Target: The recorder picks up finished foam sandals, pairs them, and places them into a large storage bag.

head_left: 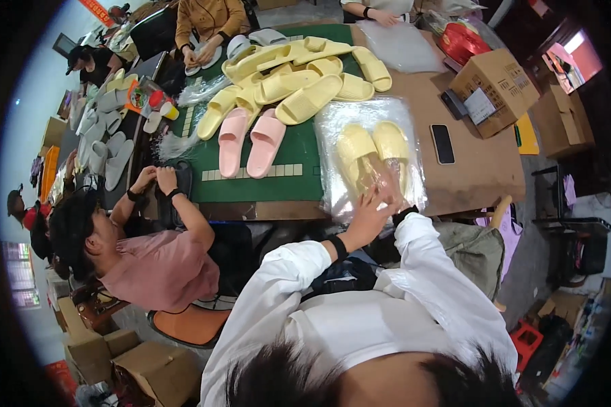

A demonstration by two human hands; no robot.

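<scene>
White sleeves nearest, reaching toward twelve o'clock. Clear plastic bag (pixel 370 156) with yellow slipper pair (pixel 373 152) inside, at table edge (pixel 482 176). Brown carton (pixel 495 88) with white label at two o'clock; black phone (pixel 442 143) beside; loose yellow slippers (pixel 299 74) and pink slippers (pixel 250 141) at eleven. Left hand (pixel 368 216) pressed flat on bag; right hand (pixel 391 184) blurred, touching it, grip cannot be told.

Single head-worn fisheye view, looking steeply down from above the wearer's own hair and white sleeves, facing forward across a table (pixel 482 169) close ahead, edges curving toward a dark round rim
</scene>
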